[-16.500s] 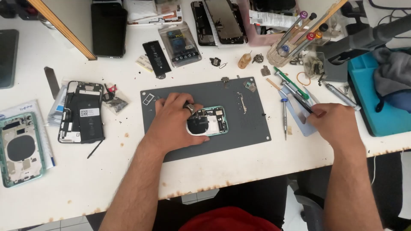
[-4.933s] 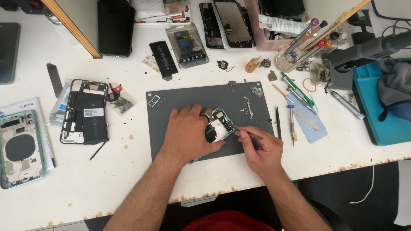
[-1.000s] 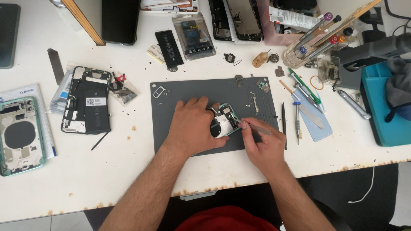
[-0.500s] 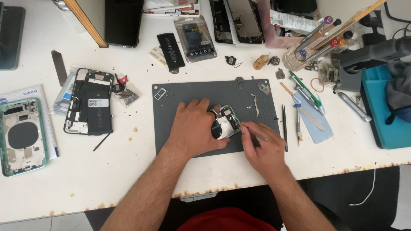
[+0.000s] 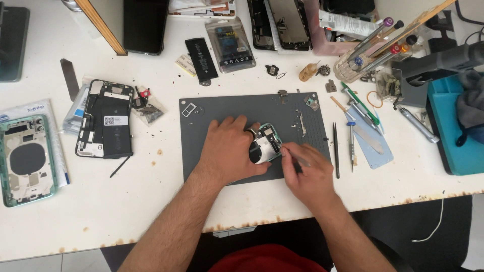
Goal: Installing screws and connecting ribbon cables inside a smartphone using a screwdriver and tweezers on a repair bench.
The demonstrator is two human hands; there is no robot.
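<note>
both hands (image 5: pixel 229 151) on phone housing (image 5: pixel 265 142) (grey mat (image 5: pixel 212 108))

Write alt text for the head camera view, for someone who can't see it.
Seen from above, a person's left hand pins a small opened phone frame on a grey work mat while the right hand works a thin tool into it. Around the mat, the white table holds another opened phone, a green phone shell, a battery and screwdrivers.
</note>
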